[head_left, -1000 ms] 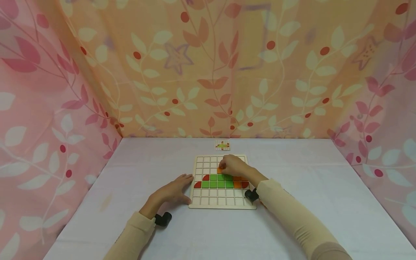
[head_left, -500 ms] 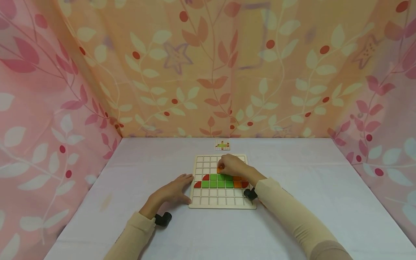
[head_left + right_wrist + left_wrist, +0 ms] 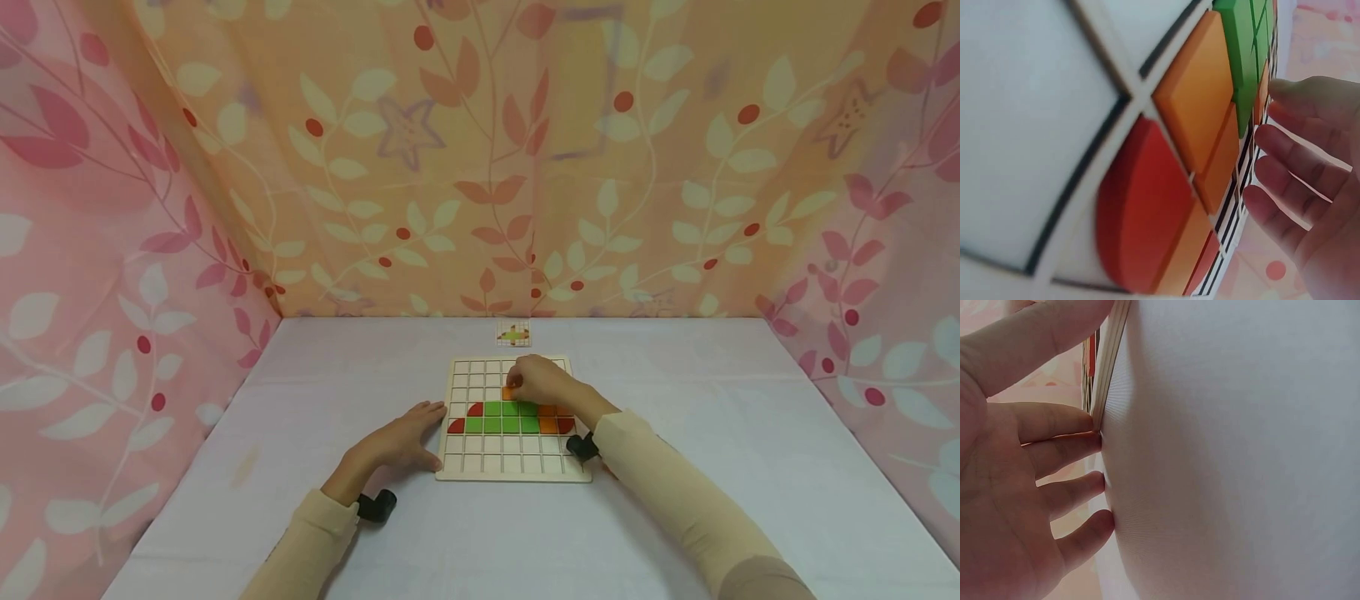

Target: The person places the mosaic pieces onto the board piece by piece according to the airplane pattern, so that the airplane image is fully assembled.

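A wooden grid board (image 3: 512, 465) lies on the table, with green tiles (image 3: 492, 425), orange tiles (image 3: 548, 425) and red rounded tiles (image 3: 457, 426) in its middle rows. Above the green ones, my right hand (image 3: 543, 382) pinches a square orange tile (image 3: 507, 393) at a grid cell. The right wrist view shows its thumb and index finger at that tile, the other fingers spread apart near the board. My left hand (image 3: 401, 440) rests at the board's left edge, thumb and fingers spread. In the left wrist view its fingertips (image 3: 1099, 440) meet the tabletop beside the board's side.
A small pattern card (image 3: 513, 334) with a coloured figure lies behind the board. White cloth (image 3: 337, 367) covers the table. Patterned curtains (image 3: 480, 167) stand at the back and both sides. Part of the board's right side is hidden beneath my right forearm.
My right hand shifts only very slightly at the orange tile. The left hand and the board stay where they were.
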Tool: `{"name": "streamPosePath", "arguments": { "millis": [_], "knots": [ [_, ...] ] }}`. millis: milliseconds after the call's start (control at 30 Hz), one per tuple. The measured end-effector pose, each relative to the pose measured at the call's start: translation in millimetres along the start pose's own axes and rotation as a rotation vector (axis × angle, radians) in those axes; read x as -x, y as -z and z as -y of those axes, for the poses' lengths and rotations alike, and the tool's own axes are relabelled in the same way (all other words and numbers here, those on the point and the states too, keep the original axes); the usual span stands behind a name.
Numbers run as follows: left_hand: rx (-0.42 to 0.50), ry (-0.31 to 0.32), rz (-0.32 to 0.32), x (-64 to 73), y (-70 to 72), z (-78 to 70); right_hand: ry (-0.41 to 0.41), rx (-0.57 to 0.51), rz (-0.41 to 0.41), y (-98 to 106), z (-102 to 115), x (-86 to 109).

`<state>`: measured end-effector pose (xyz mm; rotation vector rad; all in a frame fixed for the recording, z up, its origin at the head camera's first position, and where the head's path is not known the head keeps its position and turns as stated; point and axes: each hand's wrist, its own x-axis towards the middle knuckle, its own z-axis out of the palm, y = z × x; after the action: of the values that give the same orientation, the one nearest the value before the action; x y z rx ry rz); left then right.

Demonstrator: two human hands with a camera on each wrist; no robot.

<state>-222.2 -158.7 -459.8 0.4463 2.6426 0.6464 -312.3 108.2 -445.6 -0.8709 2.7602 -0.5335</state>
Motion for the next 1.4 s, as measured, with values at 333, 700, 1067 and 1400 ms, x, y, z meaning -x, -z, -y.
{"name": "streamPosePath", "arguments": {
  "millis": [333, 700, 1067, 1400],
  "knots": [
    [-0.004, 0.007, 0.000, -0.1, 0.0, 0.1, 0.027, -0.153, -0.070, 14.4, -10.1, 24.8],
    [-0.005, -0.011, 0.000, -0.7, -1.1, 3.8, 0.037, -0.265, -0.098, 27.9, -21.6, 69.9],
    [-0.004, -0.009, -0.006, 0.0, -0.9, 0.8, -0.002, -0.302, 0.024, 21.0, -44.0, 121.5],
    [-0.006, -0.008, -0.007, 1.9, 0.8, -1.2, -0.028, -0.216, 0.077, 10.5, -53.8, 148.8]
  ]
}}
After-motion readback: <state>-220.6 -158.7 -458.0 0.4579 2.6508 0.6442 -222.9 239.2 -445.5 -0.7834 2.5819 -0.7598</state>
